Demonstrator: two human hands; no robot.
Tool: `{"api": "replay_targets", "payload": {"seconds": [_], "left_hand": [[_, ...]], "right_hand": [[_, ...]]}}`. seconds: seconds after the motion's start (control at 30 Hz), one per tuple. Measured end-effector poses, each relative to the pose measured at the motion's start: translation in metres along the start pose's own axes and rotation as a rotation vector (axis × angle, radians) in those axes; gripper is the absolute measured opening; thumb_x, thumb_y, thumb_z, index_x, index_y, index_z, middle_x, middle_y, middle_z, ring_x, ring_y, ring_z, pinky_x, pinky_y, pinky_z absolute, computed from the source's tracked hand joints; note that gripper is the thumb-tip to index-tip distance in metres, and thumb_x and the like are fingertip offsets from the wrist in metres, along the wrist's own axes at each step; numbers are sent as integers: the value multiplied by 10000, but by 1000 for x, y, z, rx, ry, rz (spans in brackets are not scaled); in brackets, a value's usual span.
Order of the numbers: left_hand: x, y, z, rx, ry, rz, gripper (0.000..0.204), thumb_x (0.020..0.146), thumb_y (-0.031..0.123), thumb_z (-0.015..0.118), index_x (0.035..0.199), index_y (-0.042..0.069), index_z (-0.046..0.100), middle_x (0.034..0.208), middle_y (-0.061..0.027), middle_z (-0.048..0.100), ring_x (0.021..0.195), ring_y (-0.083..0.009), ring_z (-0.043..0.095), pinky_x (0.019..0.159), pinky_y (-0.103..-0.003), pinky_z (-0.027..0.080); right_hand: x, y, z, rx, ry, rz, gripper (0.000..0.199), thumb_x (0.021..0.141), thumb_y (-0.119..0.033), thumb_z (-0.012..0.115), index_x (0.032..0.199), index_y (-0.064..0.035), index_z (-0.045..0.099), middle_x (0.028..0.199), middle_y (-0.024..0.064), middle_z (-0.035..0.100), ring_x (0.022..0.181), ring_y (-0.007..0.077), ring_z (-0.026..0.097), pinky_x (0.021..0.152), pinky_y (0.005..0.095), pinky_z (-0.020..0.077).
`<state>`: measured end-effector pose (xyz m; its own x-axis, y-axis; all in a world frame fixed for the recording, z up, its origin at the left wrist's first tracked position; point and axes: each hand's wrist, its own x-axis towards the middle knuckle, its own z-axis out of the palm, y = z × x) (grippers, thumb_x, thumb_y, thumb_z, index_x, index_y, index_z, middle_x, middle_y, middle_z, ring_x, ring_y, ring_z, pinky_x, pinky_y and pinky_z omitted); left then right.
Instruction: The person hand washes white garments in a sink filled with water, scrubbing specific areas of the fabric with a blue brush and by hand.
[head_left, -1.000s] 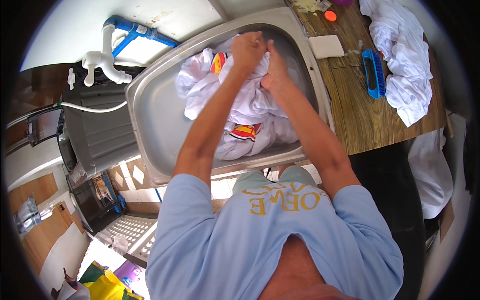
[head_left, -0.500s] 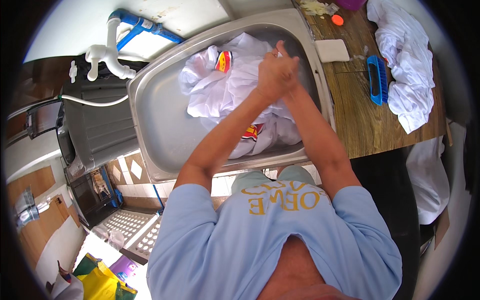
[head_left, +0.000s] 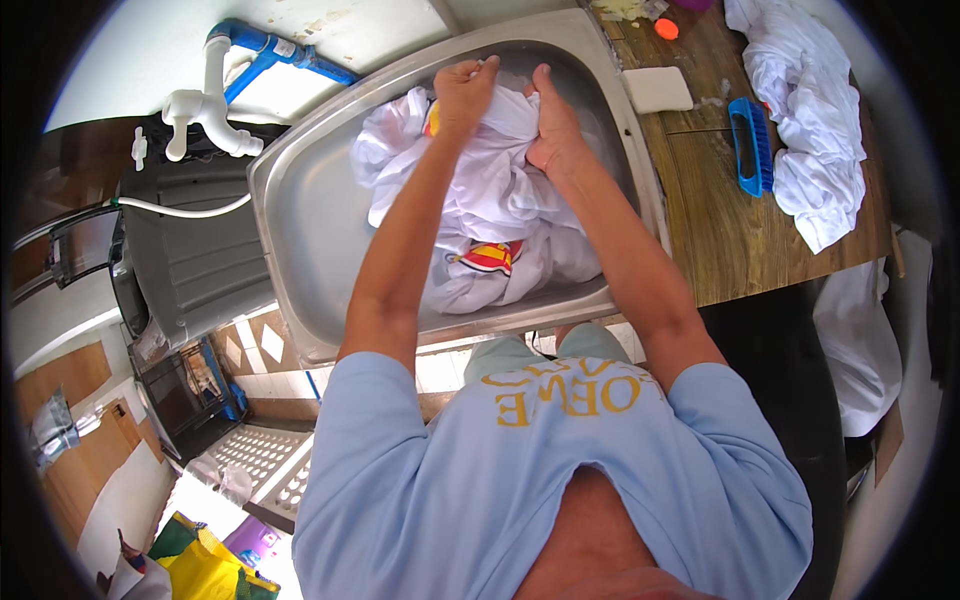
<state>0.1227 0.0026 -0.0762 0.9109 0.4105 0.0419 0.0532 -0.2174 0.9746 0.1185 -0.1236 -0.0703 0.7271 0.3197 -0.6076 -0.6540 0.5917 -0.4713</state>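
A wet white garment (head_left: 480,190) with red and yellow patches lies bunched in water in the steel sink (head_left: 300,240). Near the sink's far side, my left hand (head_left: 465,98) is closed on a fold of it, fingers pinched together. My right hand (head_left: 557,125), a little to the right, grips another part of the same cloth with its thumb pointing up; some of its fingers are hidden by the fabric. Between the two hands a stretch of white cloth is raised and spread. One patch (head_left: 490,257) shows on the near part of the garment.
On the wooden counter (head_left: 720,240) to the right are a white bar of soap (head_left: 657,90), a blue scrub brush (head_left: 748,148), an orange cap (head_left: 666,29) and another white cloth (head_left: 810,130). A white tap (head_left: 205,110) stands left of the sink, above a dark grey basin (head_left: 185,255).
My hands were pressed together at the sink's far right. Now they are apart, the left moved leftward and farther away, with white cloth stretched between them.
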Motion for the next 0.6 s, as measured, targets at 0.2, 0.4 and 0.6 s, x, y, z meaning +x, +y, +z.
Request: {"api": "replay_targets", "payload": {"seconds": [0.2,0.4,0.6], "left_hand": [[-7,3,-17,-280,-131,-210,361,851,319,670,598,82,566,547,74,460,498,-35,390,441,-235,311],[-23,-6,-32,272,-252,111,289,769,305,715,738,41,603,674,-57,596,620,-178,575,567,-322,442],[-20,-28,-9,893,-164,385,256,728,247,679,896,66,612,957,-174,622,827,-366,611,710,-465,467]], "right_hand": [[11,-30,-16,18,-82,13,316,823,-385,653,835,-79,571,772,52,585,772,229,591,769,382,494],[11,-22,-24,-1161,57,-577,253,769,-187,608,947,-10,582,840,188,640,851,342,620,775,420,491],[30,-1,-37,-1715,158,-787,298,779,-174,603,1017,-6,543,913,243,629,905,403,604,775,464,489]]}}
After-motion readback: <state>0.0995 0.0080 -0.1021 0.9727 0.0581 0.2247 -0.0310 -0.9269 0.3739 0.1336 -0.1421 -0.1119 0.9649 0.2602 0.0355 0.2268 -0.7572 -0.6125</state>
